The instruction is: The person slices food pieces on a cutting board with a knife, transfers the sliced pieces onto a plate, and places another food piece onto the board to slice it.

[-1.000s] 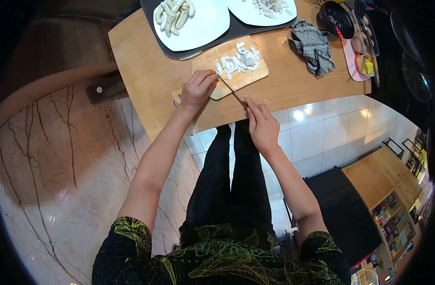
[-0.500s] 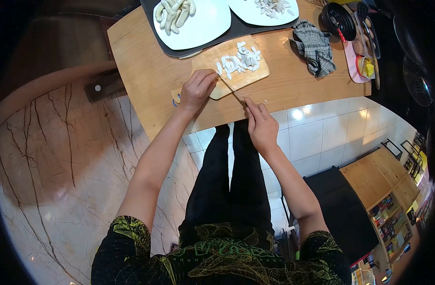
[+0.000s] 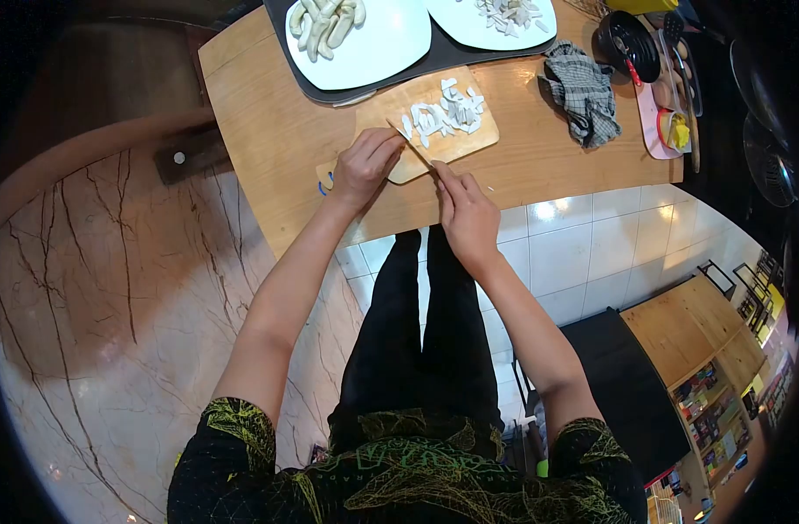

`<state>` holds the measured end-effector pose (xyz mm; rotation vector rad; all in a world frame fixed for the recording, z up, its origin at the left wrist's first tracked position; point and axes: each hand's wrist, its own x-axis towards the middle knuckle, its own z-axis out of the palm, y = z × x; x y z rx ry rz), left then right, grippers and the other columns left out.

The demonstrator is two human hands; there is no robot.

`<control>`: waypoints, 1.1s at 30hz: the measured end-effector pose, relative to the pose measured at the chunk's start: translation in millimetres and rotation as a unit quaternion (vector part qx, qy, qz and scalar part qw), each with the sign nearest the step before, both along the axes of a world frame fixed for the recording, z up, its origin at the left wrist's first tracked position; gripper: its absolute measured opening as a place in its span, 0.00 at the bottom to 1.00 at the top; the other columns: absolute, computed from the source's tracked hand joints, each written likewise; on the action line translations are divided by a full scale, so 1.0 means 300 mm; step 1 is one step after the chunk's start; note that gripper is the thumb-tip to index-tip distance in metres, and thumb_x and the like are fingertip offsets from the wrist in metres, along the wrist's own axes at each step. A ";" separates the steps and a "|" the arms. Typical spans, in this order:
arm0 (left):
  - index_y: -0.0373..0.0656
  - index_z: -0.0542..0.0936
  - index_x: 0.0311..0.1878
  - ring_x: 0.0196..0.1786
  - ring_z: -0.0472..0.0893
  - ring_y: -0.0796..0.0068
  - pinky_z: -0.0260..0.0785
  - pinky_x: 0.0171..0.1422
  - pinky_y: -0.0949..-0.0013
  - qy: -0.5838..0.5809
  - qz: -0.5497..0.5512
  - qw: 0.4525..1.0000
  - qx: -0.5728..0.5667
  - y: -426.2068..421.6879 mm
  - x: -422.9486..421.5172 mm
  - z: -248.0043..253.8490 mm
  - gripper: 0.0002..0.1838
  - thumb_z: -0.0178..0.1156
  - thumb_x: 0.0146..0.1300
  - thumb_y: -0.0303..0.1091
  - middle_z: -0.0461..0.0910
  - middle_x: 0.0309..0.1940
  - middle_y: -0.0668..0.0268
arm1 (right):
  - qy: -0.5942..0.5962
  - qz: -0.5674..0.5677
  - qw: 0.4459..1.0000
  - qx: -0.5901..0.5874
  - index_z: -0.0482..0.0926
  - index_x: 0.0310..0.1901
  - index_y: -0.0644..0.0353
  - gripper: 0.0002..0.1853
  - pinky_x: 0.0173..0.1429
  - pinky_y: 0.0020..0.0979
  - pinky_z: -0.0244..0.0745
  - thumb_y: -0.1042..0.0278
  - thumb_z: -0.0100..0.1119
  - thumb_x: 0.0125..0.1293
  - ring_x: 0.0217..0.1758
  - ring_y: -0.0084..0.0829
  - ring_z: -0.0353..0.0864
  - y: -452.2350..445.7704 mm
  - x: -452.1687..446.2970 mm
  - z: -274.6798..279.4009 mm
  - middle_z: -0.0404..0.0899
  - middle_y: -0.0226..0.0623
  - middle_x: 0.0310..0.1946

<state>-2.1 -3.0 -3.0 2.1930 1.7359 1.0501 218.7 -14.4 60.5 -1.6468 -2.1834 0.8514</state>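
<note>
My right hand (image 3: 467, 210) is closed on the handle of a knife (image 3: 414, 148) at the near edge of the wooden cutting board (image 3: 476, 144). The blade slants up and left over the board, beside the fingertips of my left hand (image 3: 365, 166). That hand is closed at the board's left side, and whatever its fingers hold is hidden. White sliced pieces (image 3: 456, 109) lie in a loose heap on the board, to the right of the blade.
Beyond the board, a dark tray (image 3: 330, 96) bears a plate of whole pale pieces (image 3: 330, 26) and a plate of slices (image 3: 509, 16). Rightward lie a checkered cloth (image 3: 583, 92), a black bowl (image 3: 628, 48) and a pink board (image 3: 648, 131).
My right hand has moved up and left with the knife, and the blade now reaches farther past my left fingertips. My left hand has hardly moved.
</note>
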 end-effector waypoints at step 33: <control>0.41 0.88 0.49 0.50 0.89 0.62 0.85 0.51 0.63 -0.012 -0.006 1.000 0.001 0.004 0.005 0.004 0.14 0.76 0.60 0.22 0.89 0.47 0.64 | -0.013 -0.021 1.000 -0.005 0.85 0.69 0.47 0.20 0.42 0.40 0.83 0.69 0.62 0.80 0.39 0.42 0.88 -0.057 0.051 -0.029 0.86 0.36 0.41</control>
